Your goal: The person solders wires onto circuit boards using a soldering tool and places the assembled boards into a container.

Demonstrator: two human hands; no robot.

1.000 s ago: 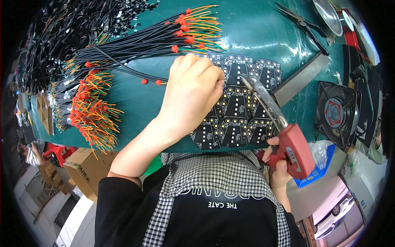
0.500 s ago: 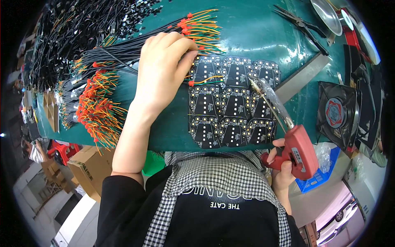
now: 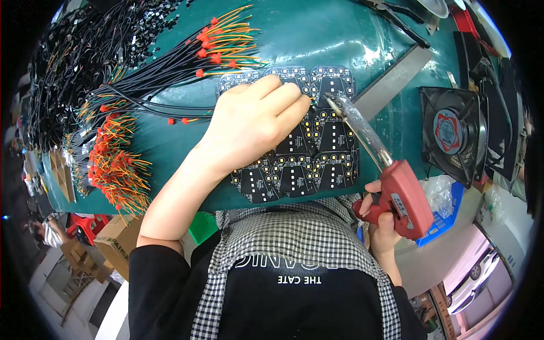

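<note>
A red soldering gun [image 3: 396, 195] is held closed in the right grip [image 3: 381, 218]; the left grip [image 3: 252, 122], fingers curled, is pressed on black circuit boards [image 3: 317, 164], its hold unclear.

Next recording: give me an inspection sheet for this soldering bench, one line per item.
Surface: green bench top, glossy.
Job's things: black circuit board panel with yellow pads; red soldering gun, tip over the panel's upper part.
Clutter: square cooling fan, metal bar, pliers.
Grips: left hand resting on the panel, fingertips by the gun's tip; right hand gripping the gun's handle.
Cables: black wire bundles with red and orange ends, more at left.
Surroundings: cardboard boxes below the bench.
</note>
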